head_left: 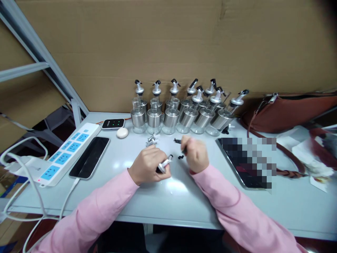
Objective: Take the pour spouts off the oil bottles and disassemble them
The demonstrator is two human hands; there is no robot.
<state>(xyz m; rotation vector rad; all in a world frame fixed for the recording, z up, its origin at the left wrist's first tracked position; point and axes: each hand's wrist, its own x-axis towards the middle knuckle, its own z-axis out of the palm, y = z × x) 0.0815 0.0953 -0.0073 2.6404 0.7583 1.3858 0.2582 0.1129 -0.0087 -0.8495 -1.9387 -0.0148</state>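
My left hand (pixel 149 165) is closed around a silver pourer spout (pixel 165 164) with a black end, held just above the grey table (pixel 168 203). My right hand (pixel 195 154) is closed in a pinch on a small black part (pixel 178 141) that sticks out to its left. A few tiny black pieces (pixel 180 157) lie on the table between the hands. Loose silver spout parts (pixel 152 140) sit just behind my left hand. A row of several glass-and-steel dispenser bottles (pixel 171 117) with spout tops stands at the back.
A white and blue power strip (pixel 65 154) and a dark phone (pixel 90 156) lie at the left, with a small black device (pixel 113 123) and a white oval object (pixel 122 133) behind. A tablet (pixel 237 165) and a brown bag (pixel 289 110) sit right. Cardboard (pixel 168 45) backs the table.
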